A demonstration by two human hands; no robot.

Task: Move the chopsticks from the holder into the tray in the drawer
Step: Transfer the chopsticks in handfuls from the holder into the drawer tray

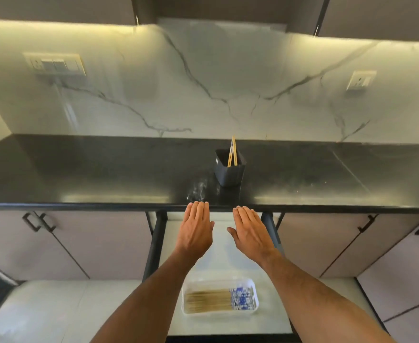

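Both the left hand (195,227) and right hand (252,229) hover flat and empty, so a reach toward twelve o'clock for the last chopsticks (232,151) in the holder (229,173) likely comes next.

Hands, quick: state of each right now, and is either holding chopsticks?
Left hand: open, fingers straight and flat, holding nothing.
Right hand: open, fingers straight and flat, holding nothing.

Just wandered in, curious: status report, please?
Both hands, left and right, open, empty. Wooden chopsticks upright in dark square holder. White plastic tray already holds chopsticks. Nothing blocking.
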